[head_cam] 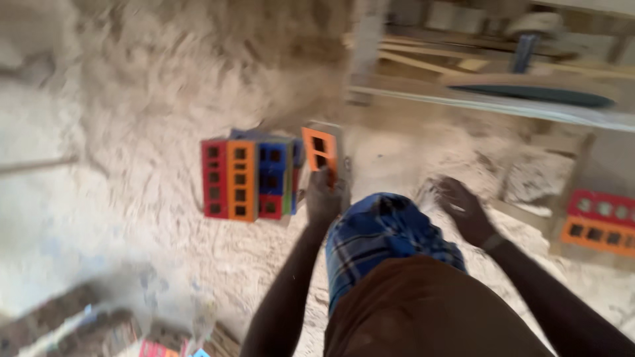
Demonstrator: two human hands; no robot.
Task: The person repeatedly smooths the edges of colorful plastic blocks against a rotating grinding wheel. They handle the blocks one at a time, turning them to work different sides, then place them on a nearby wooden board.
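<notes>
Our left hand (325,197) grips an orange grid block (320,149) at frame centre, beside the coloured stack (248,178); our right hand (463,206) hangs spread, empty. Loose sand (165,99) could tip that stack.

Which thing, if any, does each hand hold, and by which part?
The left hand grips the orange perforated block by its lower end. The right hand holds nothing.

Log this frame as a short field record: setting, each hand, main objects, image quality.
setting: sandy floor, workbench behind
left hand: grips an orange holed block, upright beside the stack
right hand: empty, spread above the sand
stack: red, orange, blue and green holed blocks standing side by side
other blocks: red and orange, at right
image quality: motion-blurred, fine detail unclear
</notes>
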